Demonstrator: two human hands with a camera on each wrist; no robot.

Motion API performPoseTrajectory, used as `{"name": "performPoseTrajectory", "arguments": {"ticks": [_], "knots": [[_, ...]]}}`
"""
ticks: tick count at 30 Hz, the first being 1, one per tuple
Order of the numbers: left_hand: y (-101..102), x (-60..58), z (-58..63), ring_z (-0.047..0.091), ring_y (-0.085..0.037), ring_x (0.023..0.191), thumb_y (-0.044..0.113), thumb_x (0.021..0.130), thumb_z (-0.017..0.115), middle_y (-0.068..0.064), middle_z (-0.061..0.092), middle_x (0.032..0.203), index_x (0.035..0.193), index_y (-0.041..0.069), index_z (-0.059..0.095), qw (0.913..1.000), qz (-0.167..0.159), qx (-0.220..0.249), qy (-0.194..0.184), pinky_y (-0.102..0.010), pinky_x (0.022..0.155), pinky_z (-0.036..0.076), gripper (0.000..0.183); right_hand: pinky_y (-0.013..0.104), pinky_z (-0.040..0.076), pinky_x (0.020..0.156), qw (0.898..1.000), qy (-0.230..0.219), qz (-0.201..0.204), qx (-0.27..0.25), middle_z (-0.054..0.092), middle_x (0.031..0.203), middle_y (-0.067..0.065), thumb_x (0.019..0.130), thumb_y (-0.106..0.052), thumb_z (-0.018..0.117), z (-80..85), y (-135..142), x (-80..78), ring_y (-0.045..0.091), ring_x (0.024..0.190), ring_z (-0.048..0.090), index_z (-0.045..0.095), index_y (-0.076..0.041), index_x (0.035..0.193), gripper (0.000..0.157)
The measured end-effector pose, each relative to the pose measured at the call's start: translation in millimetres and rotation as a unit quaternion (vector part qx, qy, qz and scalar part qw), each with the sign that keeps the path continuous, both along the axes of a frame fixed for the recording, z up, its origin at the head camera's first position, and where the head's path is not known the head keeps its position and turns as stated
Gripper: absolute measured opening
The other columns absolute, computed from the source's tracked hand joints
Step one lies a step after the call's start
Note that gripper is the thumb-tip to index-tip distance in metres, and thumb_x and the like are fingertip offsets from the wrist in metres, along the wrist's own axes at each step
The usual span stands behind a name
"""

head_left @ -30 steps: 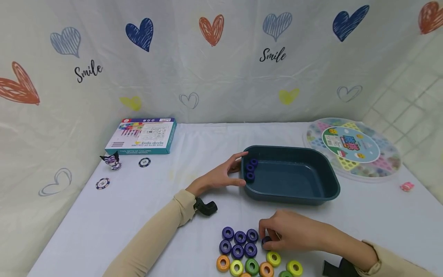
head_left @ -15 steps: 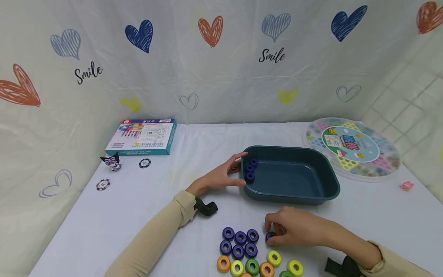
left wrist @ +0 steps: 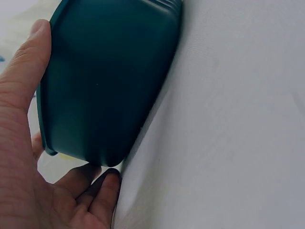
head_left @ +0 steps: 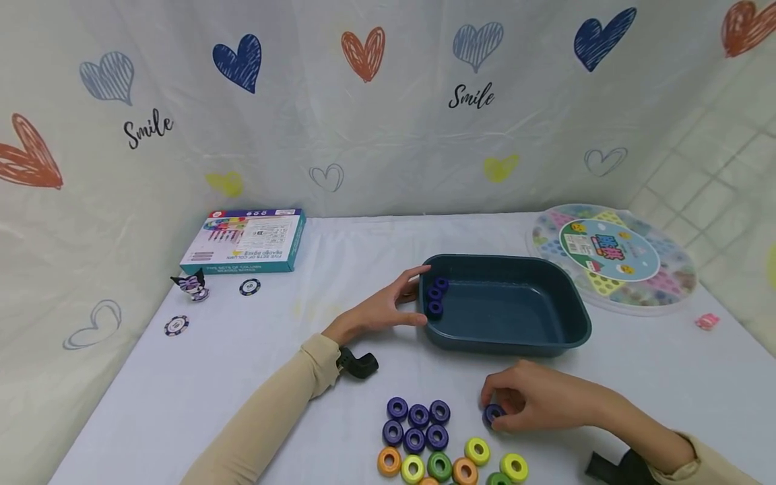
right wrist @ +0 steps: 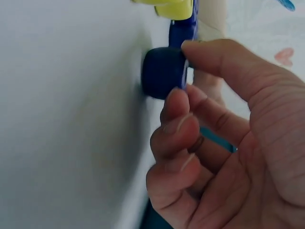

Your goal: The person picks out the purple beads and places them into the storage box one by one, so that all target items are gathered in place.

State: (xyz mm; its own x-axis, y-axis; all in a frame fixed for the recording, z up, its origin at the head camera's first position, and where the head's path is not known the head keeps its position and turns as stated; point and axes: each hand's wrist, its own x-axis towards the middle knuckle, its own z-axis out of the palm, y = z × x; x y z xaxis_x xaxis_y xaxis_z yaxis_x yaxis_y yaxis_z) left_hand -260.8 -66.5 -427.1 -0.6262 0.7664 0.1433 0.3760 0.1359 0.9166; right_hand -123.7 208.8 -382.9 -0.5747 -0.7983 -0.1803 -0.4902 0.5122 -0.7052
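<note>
My left hand (head_left: 383,308) rests against the left end of a dark teal plastic tub (head_left: 515,316), thumb and fingers spread. In the left wrist view, the thumb (left wrist: 28,62) lies by the tub's rim and the other fingertips touch its outer wall. Inside the tub, several purple ring beads (head_left: 434,294) lie along the left end. My right hand (head_left: 539,397) pinches a purple ring bead (head_left: 493,414) between thumb and fingers, at the table in front of the tub. Left of it, several purple ring beads (head_left: 417,415) sit in two rows.
Orange, yellow and green ring beads (head_left: 439,466) lie at the front edge of view. A flat box (head_left: 245,241), a small figurine (head_left: 192,285) and two poker chips (head_left: 249,287) stand back left. A round bead case (head_left: 612,259) is behind the tub; a pink sweet-like piece (head_left: 706,321) lies right.
My right hand has moved right with the purple ring bead, away from the purple rows. The left hand and tub have stayed in place.
</note>
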Motion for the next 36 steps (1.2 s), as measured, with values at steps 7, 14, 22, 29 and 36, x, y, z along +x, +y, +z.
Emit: {"name": "performPoseTrajectory", "arguments": {"ticks": [7,14,22,29,36], "knots": [[-1.1,11.0,21.4,0.029,-0.029,0.129,0.040,0.078,0.069,-0.023,0.022,0.143,0.145,0.015,0.010,0.9998,-0.017,-0.002,-0.013,-0.045,0.104,0.025,0.093,0.014,0.039,0.047,0.997,-0.052,0.026,-0.044,0.054,0.069,-0.016,0.083,-0.025,0.066,-8.0,13.8,-2.2,-0.005,0.054,0.044,0.061,-0.023,0.101,0.019],[-0.4,11.3,22.3,0.029,-0.028,0.129,0.038,0.079,0.068,-0.024,0.021,0.143,0.145,0.015,0.008,0.9997,-0.021,-0.007,-0.014,-0.045,0.105,0.025,0.092,0.014,0.040,0.046,0.992,-0.105,0.029,-0.069,0.058,0.073,-0.011,0.082,-0.020,0.067,-14.5,20.3,-5.2,-0.004,0.055,0.045,0.062,-0.017,0.106,0.024],[0.2,12.4,23.4,0.030,-0.031,0.128,0.038,0.079,0.068,-0.024,0.022,0.143,0.145,0.014,0.009,0.9996,-0.023,0.005,-0.016,-0.046,0.104,0.024,0.092,0.014,0.040,0.046,0.990,-0.118,0.025,-0.072,0.058,0.074,-0.011,0.082,-0.019,0.067,-14.1,21.4,-6.0,-0.004,0.056,0.045,0.062,-0.016,0.105,0.025],[-0.1,12.7,23.8,0.029,-0.029,0.129,0.036,0.080,0.068,-0.024,0.020,0.144,0.145,0.015,0.008,0.9996,-0.022,-0.006,-0.015,-0.045,0.105,0.024,0.091,0.014,0.041,0.045,0.992,-0.099,0.038,-0.073,0.058,0.074,-0.012,0.082,-0.018,0.067,-2.1,20.3,-6.3,-0.004,0.055,0.045,0.061,-0.017,0.106,0.025],[-1.2,13.4,24.1,0.028,-0.029,0.130,0.035,0.080,0.068,-0.023,0.020,0.144,0.145,0.015,0.007,0.9996,-0.017,-0.009,-0.019,-0.044,0.105,0.024,0.092,0.017,0.043,0.046,0.995,-0.068,0.042,-0.062,0.059,0.075,-0.012,0.083,-0.021,0.066,20.0,18.8,-12.6,-0.003,0.056,0.046,0.060,-0.020,0.107,0.025]]}}
